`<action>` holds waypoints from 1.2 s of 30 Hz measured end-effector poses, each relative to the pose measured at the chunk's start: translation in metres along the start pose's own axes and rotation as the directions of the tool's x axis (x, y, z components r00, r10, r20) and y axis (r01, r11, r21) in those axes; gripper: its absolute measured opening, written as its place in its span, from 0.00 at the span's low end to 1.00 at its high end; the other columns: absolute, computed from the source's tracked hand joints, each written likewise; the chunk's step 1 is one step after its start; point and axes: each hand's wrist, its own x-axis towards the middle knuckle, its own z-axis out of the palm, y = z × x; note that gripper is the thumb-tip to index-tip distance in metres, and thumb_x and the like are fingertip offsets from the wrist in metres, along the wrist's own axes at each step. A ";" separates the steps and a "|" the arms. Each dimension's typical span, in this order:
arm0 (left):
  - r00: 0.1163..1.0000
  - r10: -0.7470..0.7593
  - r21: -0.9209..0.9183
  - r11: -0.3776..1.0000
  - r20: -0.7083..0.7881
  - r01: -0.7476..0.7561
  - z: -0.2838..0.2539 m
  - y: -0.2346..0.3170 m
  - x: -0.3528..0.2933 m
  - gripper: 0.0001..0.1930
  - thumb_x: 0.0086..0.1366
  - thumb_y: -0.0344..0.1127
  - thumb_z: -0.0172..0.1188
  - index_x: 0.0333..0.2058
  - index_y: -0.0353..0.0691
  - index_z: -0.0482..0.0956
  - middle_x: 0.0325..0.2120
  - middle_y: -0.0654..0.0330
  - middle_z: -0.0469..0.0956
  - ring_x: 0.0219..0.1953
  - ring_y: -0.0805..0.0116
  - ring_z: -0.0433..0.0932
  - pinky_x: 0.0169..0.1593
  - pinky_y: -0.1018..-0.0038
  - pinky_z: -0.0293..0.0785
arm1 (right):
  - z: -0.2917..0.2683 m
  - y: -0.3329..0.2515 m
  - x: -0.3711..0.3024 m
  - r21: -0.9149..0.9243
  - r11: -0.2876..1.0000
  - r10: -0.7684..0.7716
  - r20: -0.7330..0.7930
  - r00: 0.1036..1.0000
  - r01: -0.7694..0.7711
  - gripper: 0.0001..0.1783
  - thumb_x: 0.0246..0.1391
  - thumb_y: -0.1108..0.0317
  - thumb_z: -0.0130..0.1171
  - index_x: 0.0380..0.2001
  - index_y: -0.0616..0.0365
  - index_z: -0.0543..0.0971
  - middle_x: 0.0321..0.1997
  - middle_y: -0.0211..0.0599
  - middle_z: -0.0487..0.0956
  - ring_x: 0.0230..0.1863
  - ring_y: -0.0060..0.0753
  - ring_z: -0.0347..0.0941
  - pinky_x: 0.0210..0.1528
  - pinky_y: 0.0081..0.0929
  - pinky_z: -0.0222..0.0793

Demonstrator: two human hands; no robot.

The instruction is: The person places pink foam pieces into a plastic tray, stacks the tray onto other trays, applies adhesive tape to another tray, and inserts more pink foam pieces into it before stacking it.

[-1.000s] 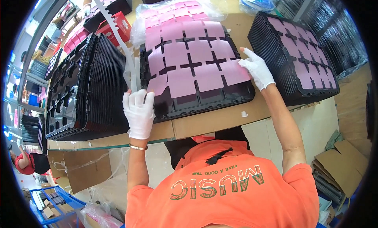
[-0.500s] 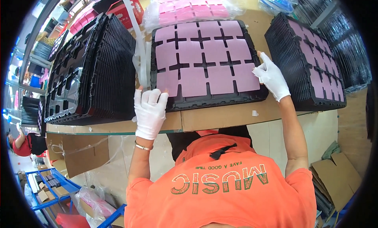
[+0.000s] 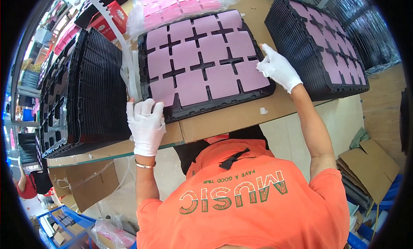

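A mauve sheet with cross-shaped cutouts (image 3: 206, 83) lies over a black plastic tray (image 3: 215, 103) on the table in front of me. Its far right part bulges slightly upward. My left hand (image 3: 147, 125), in a white glove with bare fingertips, is at the tray's near left corner, fingers extended and the thumb at the sheet's corner. On the right side, my right hand (image 3: 280, 71), gloved alike, has its thumb and forefinger apart at the tray's edge and the sheet's border. Its other fingers are partly hidden beneath the hand.
A tall stack of black trays (image 3: 101, 90) stands at the left. Another stack (image 3: 297, 47), topped with mauve pieces, stands at the right. Behind lie plastic-wrapped pink sheets (image 3: 176, 8) and a red box (image 3: 108, 21). A pale plastic strip (image 3: 129, 64) runs beside the tray.
The whole view has shifted and tilted, so the tray appears farther left and turned. Both hands stay at the tray's sides; the sheet's far right part now bulges more.
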 end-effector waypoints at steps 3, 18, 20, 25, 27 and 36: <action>1.000 -0.017 0.009 1.000 -0.006 0.017 0.000 0.001 0.000 0.14 0.46 0.25 0.63 0.35 0.46 0.78 0.34 0.60 0.72 0.42 0.58 0.72 0.61 0.54 0.62 | 0.002 -0.007 0.003 -0.088 0.996 0.010 -0.010 1.000 -0.011 0.39 0.50 0.66 0.55 0.65 0.68 0.58 0.27 0.40 0.81 0.32 0.34 0.78 0.43 0.29 0.70; 1.000 -0.006 -0.037 0.999 0.017 0.006 -0.061 -0.004 -0.008 0.23 0.51 0.55 0.65 0.16 0.40 0.73 0.30 0.58 0.74 0.36 0.55 0.72 0.53 0.51 0.68 | -0.007 -0.024 -0.038 -0.771 0.569 -0.512 -0.061 0.857 0.285 0.15 0.45 0.70 0.59 0.40 0.54 0.76 0.34 0.38 0.74 0.38 0.44 0.75 0.35 0.40 0.72; 1.000 -0.006 -0.074 0.997 -0.029 0.004 -0.052 -0.011 -0.004 0.20 0.51 0.52 0.66 0.24 0.39 0.76 0.33 0.58 0.75 0.38 0.54 0.73 0.52 0.56 0.69 | -0.010 -0.024 -0.038 -0.822 0.450 -0.618 -0.004 0.786 0.349 0.18 0.35 0.72 0.64 0.36 0.53 0.77 0.34 0.37 0.74 0.39 0.44 0.75 0.37 0.38 0.73; 0.993 0.115 -0.196 0.975 0.037 -0.105 -0.012 -0.009 0.020 0.19 0.53 0.45 0.66 0.37 0.37 0.78 0.42 0.56 0.75 0.44 0.53 0.73 0.47 0.62 0.70 | 0.010 -0.012 -0.014 -0.687 0.316 -0.785 0.199 0.587 0.654 0.20 0.34 0.74 0.63 0.37 0.55 0.76 0.42 0.39 0.77 0.45 0.46 0.74 0.44 0.39 0.71; 0.990 0.130 -0.194 0.974 0.050 -0.118 0.000 -0.010 0.016 0.20 0.53 0.46 0.65 0.37 0.36 0.77 0.41 0.56 0.75 0.46 0.54 0.73 0.48 0.62 0.70 | 0.017 -0.004 -0.008 -0.646 0.312 -0.689 0.352 0.634 0.697 0.24 0.32 0.75 0.64 0.40 0.55 0.76 0.46 0.39 0.76 0.48 0.46 0.73 0.46 0.39 0.71; 0.999 0.000 -0.231 0.973 -0.041 -0.009 -0.023 -0.014 -0.006 0.15 0.52 0.43 0.66 0.32 0.38 0.79 0.35 0.58 0.77 0.37 0.53 0.75 0.41 0.62 0.72 | -0.003 0.001 -0.033 -0.626 0.372 -0.674 0.324 0.663 0.685 0.22 0.32 0.77 0.62 0.38 0.56 0.77 0.42 0.38 0.78 0.45 0.46 0.75 0.47 0.39 0.70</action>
